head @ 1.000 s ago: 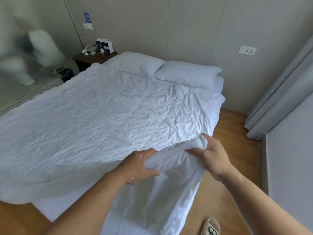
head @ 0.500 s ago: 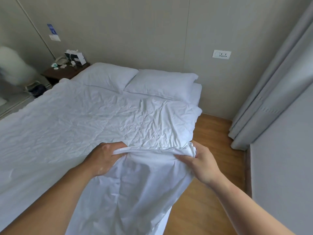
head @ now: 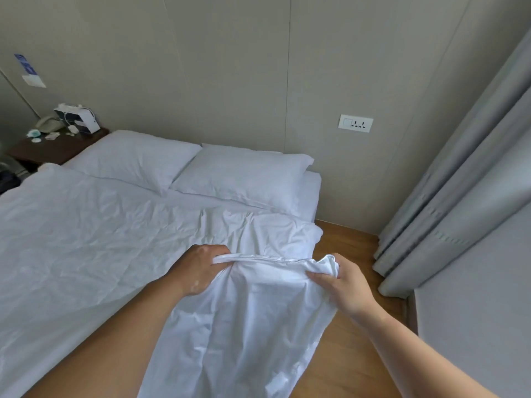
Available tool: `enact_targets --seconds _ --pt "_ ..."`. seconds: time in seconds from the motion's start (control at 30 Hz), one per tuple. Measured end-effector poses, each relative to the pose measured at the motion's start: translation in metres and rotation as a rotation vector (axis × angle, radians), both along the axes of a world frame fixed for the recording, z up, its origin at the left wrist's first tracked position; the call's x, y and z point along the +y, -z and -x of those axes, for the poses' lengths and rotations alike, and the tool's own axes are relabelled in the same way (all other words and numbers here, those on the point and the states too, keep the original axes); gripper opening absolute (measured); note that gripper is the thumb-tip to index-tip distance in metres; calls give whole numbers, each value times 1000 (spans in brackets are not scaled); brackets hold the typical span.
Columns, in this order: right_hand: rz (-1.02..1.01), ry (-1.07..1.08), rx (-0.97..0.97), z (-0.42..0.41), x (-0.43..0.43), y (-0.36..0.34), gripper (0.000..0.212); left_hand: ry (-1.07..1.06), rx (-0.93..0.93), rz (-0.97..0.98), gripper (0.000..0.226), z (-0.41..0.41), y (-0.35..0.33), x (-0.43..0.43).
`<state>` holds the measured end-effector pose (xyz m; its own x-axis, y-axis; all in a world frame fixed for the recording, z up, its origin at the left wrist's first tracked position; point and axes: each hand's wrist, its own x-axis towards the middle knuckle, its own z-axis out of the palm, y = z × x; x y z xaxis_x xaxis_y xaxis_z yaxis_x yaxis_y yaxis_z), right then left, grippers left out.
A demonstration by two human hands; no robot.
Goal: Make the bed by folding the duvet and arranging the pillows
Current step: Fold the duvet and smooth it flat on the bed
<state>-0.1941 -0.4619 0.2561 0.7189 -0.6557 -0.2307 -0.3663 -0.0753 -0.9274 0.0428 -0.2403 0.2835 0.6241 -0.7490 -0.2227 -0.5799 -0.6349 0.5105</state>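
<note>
While the duvet (head: 100, 239) lies spread and wrinkled over most of the bed (head: 311, 193), its near edge is lifted off the mattress by both hands. Left hand (head: 201, 268) grasps the edge from the bed side, fingers curled round a bunched fold, back of the hand up. Right hand (head: 344, 282) pinches the duvet corner, thumb on the front of the cloth, fingers behind it, corner tip poking up above the hand. Seamed edge runs fairly taut between the 2 hands. Below them the white cloth hangs in loose folds toward the bottom of the view, covering the bed's near side. Duvet's far right corner sits at the bed's right edge, just short of the pillows.

2 white pillows lie flat at the head of the bed, side by side and touching: left pillow (head: 135, 159), right pillow (head: 244, 173). Duvet's top edge lies just at their near edges. Bare strip of bed shows right of the right pillow.

Dark wooden nightstand (head: 57, 147) stands left of the bed head, holding a phone (head: 48, 124), a white-and-dark box (head: 80, 120) and bits too small to tell. Blue-and-white sign (head: 28, 70) is on the wall above it. White socket (head: 355, 122) is on the beige wall right of the pillows. Grey curtain (head: 459, 196) hangs at right, down to the wooden floor (head: 353, 354) beside the bed.
</note>
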Motion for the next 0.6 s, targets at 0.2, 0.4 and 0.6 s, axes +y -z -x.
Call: enact_targets --seconds 0.2,0.4,0.6 --pt "52 -13 80 -70 -102 28 20 -28 27 -120 28 -76 29 -97" --pt "-42 3 178 -143 -226 105 31 5 48 -231 26 -140 84 -216" --pt "-108 39 332 -210 -345 202 20 74 58 -292 22 -219 176 -355"
